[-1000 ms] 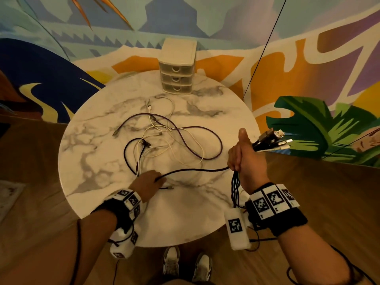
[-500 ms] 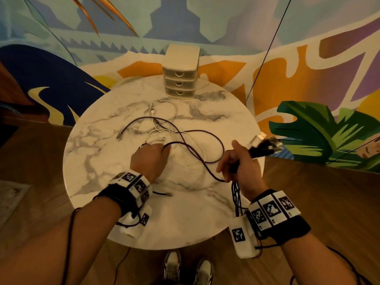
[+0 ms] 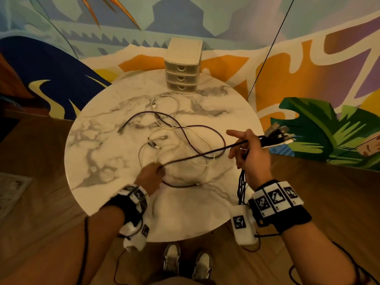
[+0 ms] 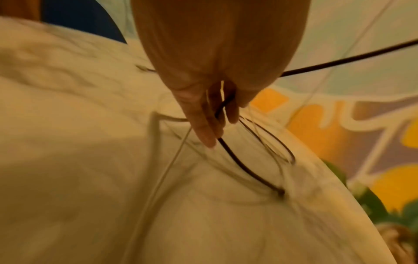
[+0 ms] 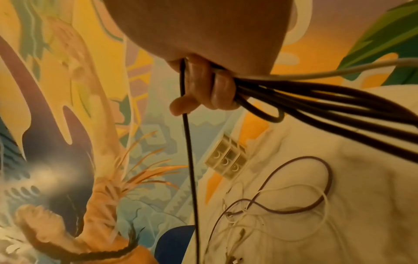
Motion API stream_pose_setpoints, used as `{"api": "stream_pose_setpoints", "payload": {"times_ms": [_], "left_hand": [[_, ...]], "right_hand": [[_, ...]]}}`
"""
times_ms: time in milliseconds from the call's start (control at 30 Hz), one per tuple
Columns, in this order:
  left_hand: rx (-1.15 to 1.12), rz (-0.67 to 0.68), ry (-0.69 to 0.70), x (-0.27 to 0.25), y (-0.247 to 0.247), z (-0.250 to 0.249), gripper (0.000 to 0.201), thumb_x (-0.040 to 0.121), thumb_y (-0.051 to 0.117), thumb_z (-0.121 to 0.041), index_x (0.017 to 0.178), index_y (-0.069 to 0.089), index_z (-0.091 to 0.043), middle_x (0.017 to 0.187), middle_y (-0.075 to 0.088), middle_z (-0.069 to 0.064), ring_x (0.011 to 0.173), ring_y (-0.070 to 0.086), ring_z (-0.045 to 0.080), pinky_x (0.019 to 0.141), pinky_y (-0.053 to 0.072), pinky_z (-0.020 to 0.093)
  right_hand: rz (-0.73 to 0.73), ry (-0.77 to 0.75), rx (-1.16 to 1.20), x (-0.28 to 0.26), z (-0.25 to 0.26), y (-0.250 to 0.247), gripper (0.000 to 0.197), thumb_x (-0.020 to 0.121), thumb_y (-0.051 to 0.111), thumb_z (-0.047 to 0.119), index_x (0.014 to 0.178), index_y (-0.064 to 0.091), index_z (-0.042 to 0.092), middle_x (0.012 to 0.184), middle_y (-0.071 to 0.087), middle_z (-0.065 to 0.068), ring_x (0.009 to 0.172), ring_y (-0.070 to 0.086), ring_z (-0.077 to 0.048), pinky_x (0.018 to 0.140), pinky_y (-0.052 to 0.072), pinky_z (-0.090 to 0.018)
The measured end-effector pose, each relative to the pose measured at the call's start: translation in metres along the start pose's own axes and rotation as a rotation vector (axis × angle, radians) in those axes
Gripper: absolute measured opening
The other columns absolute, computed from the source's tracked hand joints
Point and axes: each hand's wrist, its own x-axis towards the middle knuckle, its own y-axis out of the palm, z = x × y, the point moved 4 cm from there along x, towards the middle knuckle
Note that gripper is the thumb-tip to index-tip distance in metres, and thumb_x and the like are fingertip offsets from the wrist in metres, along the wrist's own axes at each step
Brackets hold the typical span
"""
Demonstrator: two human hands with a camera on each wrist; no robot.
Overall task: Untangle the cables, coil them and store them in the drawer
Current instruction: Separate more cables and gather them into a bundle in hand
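Observation:
A black cable point(image 3: 205, 155) runs taut between my two hands above the round marble table point(image 3: 98, 161). My left hand point(image 3: 151, 176) pinches it low over the table's near middle, fingers around the black cable point(image 4: 222, 110). My right hand point(image 3: 249, 153) is raised at the table's right edge and grips a bundle of folded cables point(image 5: 294, 96), their plugs point(image 3: 277, 133) sticking out to the right, index finger extended. A purple cable point(image 3: 185, 132) and thin white cables point(image 3: 164, 118) lie tangled mid-table. The small three-drawer unit point(image 3: 183, 66) stands at the far edge, drawers closed.
The table's near part point(image 3: 185, 219) is bare marble. Wooden floor surrounds the table, with my shoes point(image 3: 187, 262) below its near edge. A painted wall rises behind the drawer unit point(image 5: 226, 160). A thin dark line point(image 3: 267, 48) hangs along the wall at right.
My left hand drew back from the tangle toward me, pulling the black cable taut. My right hand rose and moved right with the bundle, index finger now extended.

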Motion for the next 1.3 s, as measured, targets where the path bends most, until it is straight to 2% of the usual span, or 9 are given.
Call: {"api": "stream_pose_setpoints", "payload": {"times_ms": [100,333,467,567,700,867,1033,1167,1300], "left_hand": [[0.000,-0.250,0.085,0.023,-0.037,-0.010,0.021,0.095,0.049,-0.019,0.098,0.061,-0.002,0.097,0.062,0.020,0.089,0.061,0.036,0.079,0.050,0.040],[0.166,-0.325,0.238,0.038,-0.060,-0.019,0.023,0.096,0.048,-0.016,0.104,0.063,0.000,0.106,0.056,0.021,0.097,0.055,0.037,0.082,0.040,0.037],[0.383,-0.087,0.090,0.039,-0.049,-0.002,0.027,0.096,0.047,-0.019,0.115,0.062,-0.007,0.120,0.057,0.017,0.108,0.054,0.035,0.089,0.042,0.036],[0.330,-0.151,0.044,0.039,-0.061,0.003,0.030,0.097,0.044,-0.025,0.113,0.063,-0.007,0.117,0.061,0.017,0.106,0.055,0.036,0.087,0.045,0.039],[0.548,-0.330,0.272,0.034,-0.084,-0.033,0.030,0.096,0.045,-0.033,0.105,0.065,-0.012,0.109,0.066,0.014,0.108,0.054,0.037,0.091,0.038,0.042],[0.965,-0.464,0.624,0.016,-0.090,-0.073,0.016,0.085,0.062,-0.030,0.094,0.073,-0.022,0.142,0.046,0.008,0.138,0.024,0.039,0.111,0.004,0.057],[0.982,-0.484,0.770,0.002,-0.087,-0.081,0.037,0.079,0.069,-0.020,0.114,0.064,-0.026,0.153,0.027,0.009,0.141,0.016,0.036,0.112,0.011,0.055],[0.995,-0.409,0.838,-0.001,-0.083,-0.077,0.034,0.080,0.067,-0.022,0.114,0.065,-0.026,0.149,0.034,0.011,0.137,0.027,0.037,0.109,0.023,0.056],[0.936,-0.219,0.920,-0.002,-0.073,-0.074,0.030,0.087,0.056,-0.013,0.115,0.062,-0.017,0.111,0.065,0.010,0.092,0.063,0.032,0.082,0.046,0.041]], "right_hand": [[-0.061,-0.038,0.036,-0.001,0.000,-0.007,0.052,0.103,0.025,0.041,0.098,0.072,0.019,0.053,0.058,-0.006,0.041,0.024,-0.012,0.047,0.018,-0.027],[-0.134,-0.113,0.129,-0.002,0.008,-0.011,0.051,0.103,0.025,0.036,0.093,0.071,0.015,0.057,0.062,-0.007,0.037,0.025,-0.011,0.045,0.020,-0.027],[-0.207,-0.130,0.157,0.001,0.011,-0.019,0.051,0.103,0.026,0.036,0.091,0.071,0.014,0.058,0.064,-0.006,0.035,0.026,-0.010,0.041,0.021,-0.024],[-0.266,-0.139,0.204,0.001,0.010,-0.028,0.055,0.103,0.024,0.039,0.092,0.071,0.013,0.057,0.064,-0.005,0.034,0.026,-0.010,0.038,0.022,-0.021],[-0.273,-0.151,0.227,0.000,0.007,-0.028,0.057,0.103,0.024,0.042,0.092,0.072,0.013,0.054,0.061,-0.003,0.033,0.026,-0.009,0.035,0.021,-0.018],[-0.279,-0.139,0.187,0.001,0.007,-0.021,0.057,0.103,0.024,0.039,0.082,0.070,0.014,0.050,0.059,0.001,0.033,0.028,-0.009,0.036,0.023,-0.020],[-0.278,-0.147,0.134,0.002,0.001,-0.019,0.056,0.103,0.027,0.039,0.079,0.068,0.009,0.051,0.058,-0.002,0.032,0.029,-0.009,0.037,0.023,-0.020],[-0.299,-0.103,0.123,0.001,-0.006,-0.024,0.054,0.103,0.029,0.038,0.075,0.066,0.009,0.048,0.058,-0.001,0.034,0.030,-0.009,0.038,0.021,-0.021],[-0.299,-0.076,0.109,0.000,-0.012,-0.025,0.054,0.103,0.031,0.037,0.074,0.064,0.005,0.046,0.057,0.000,0.033,0.035,-0.007,0.037,0.021,-0.019]]}}
